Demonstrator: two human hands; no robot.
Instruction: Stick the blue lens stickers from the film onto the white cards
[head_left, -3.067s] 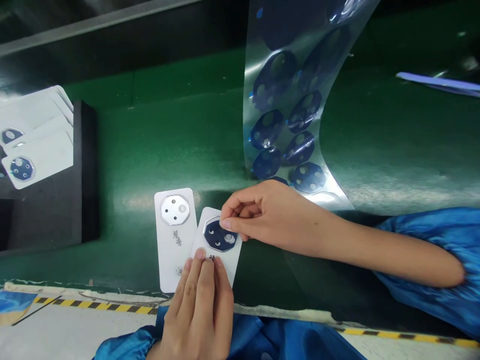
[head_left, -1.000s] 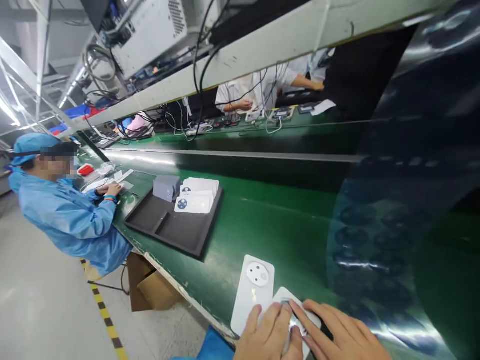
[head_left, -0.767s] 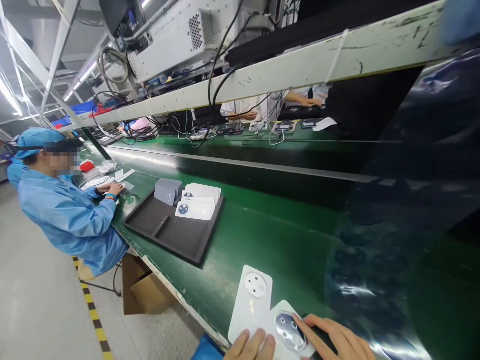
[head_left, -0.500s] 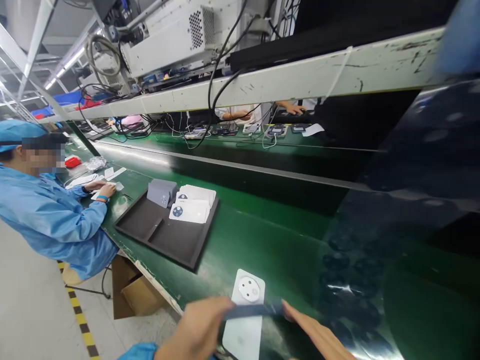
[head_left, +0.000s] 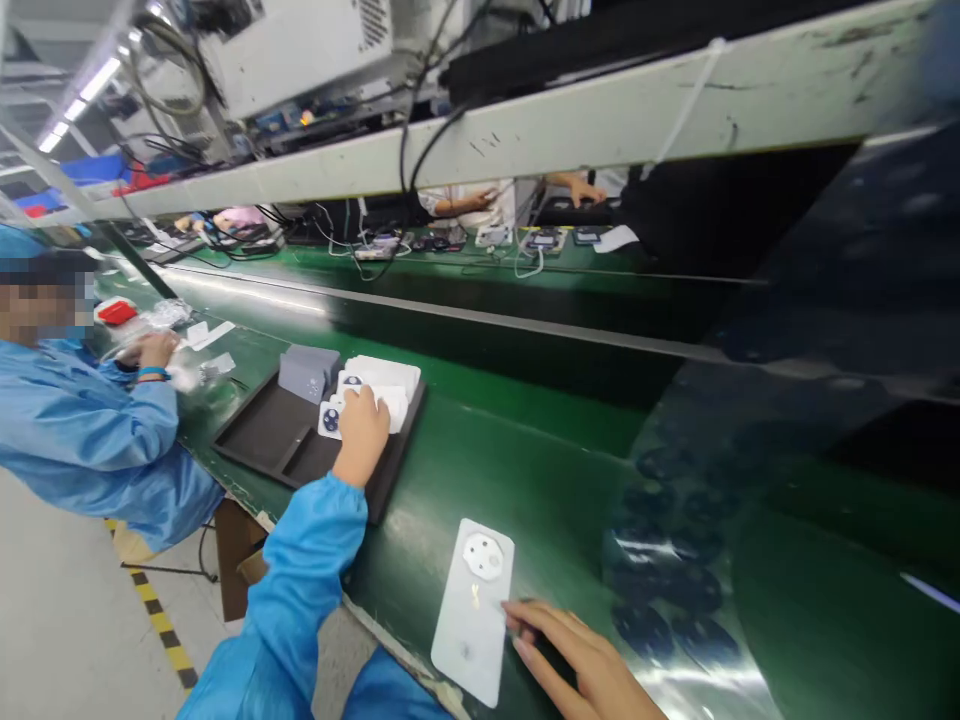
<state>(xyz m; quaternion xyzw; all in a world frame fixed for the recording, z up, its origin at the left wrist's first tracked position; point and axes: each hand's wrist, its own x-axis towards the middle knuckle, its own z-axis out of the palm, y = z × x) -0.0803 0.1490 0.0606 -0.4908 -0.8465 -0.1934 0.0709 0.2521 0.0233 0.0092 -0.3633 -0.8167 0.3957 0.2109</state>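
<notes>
My left hand [head_left: 362, 420] reaches out to the black tray [head_left: 262, 432], its fingers curled on a white back cover [head_left: 334, 418] with a blue lens sticker, on top of a stack of white covers [head_left: 386, 378]. My right hand [head_left: 577, 660] lies flat and open on the green belt. Its fingertips touch the right edge of another white cover [head_left: 472, 610], which has a bare silver camera ring. A clear film sheet [head_left: 667, 590] carrying several blue lens stickers curls up just right of that hand.
A grey stack of covers [head_left: 304, 372] stands at the tray's far end. A co-worker in a blue coat [head_left: 75, 420] sits at the left with small parts on the belt. The belt edge [head_left: 375, 625] runs along the near side, with a cardboard box [head_left: 232, 560] below it.
My left hand lifted the cover with the blue sticker off the belt and carried it left to the tray. My right hand let go and now rests by the remaining cover.
</notes>
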